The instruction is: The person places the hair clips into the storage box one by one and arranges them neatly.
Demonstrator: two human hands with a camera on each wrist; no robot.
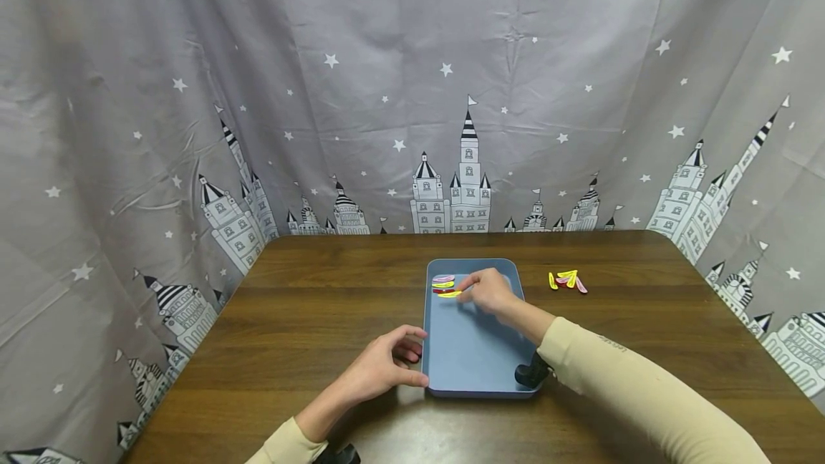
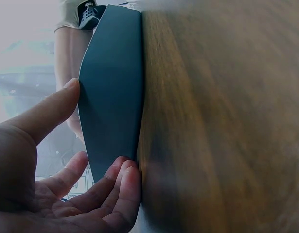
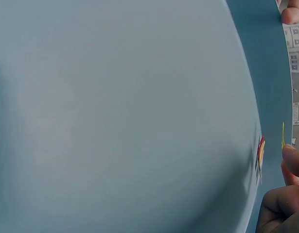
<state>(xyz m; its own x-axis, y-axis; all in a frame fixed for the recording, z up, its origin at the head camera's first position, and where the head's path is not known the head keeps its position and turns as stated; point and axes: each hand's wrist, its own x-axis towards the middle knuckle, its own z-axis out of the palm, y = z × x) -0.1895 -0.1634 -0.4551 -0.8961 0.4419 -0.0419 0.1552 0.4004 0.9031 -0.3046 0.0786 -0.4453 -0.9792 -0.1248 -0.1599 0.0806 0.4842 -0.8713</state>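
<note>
A blue tray (image 1: 477,356) lies on the table with a short column of snap hair clips near its far left corner: a pink clip (image 1: 443,278), a yellow one (image 1: 442,284) and a red one (image 1: 442,291). Over the near end of this column, my right hand (image 1: 490,291) pinches another yellow hair clip (image 3: 283,136) between thumb and finger. My left hand (image 1: 387,362) rests at the tray's left side. Its thumb (image 2: 70,92) touches the rim and its loosely bent fingers (image 2: 127,187) lie against the outer wall.
To the right of the tray, a loose pile of yellow, pink and red hair clips (image 1: 568,279) lies on the brown wooden table (image 1: 322,292). A grey curtain (image 1: 361,92) with printed castles and stars hangs behind the table and along its sides.
</note>
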